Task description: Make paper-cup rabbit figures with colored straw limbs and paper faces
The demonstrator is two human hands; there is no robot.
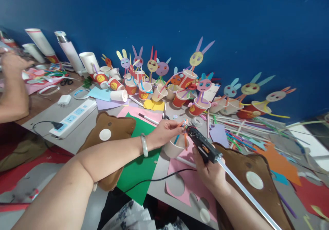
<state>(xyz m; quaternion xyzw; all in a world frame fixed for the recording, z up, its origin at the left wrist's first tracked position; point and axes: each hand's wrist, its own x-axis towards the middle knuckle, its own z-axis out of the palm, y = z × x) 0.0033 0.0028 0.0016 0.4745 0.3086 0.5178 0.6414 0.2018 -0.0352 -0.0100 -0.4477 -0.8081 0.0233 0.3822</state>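
Note:
My right hand (212, 171) is wrapped round a black hot glue gun (203, 144), with a long clear glue stick (246, 192) running out of its back end. The gun's nozzle points left, at my left fingertips. My left hand (164, 132), with a bracelet at the wrist, pinches a thin orange pipe cleaner (186, 141) above a white paper cup (174, 150). A blue strip (176, 140) also shows at the cup's mouth. Fingers and nozzle hide the exact spot where they meet.
Paper cups with rabbit-faced figures (196, 58) line the blue wall. A power strip (74, 118) lies left, brown bear-shaped pads (105, 147) beside my forearms. Colored pipe cleaners (239, 134) spread right. The gun's black cord (156, 180) crosses green paper (138, 165). Another person's arm (12, 82) is far left.

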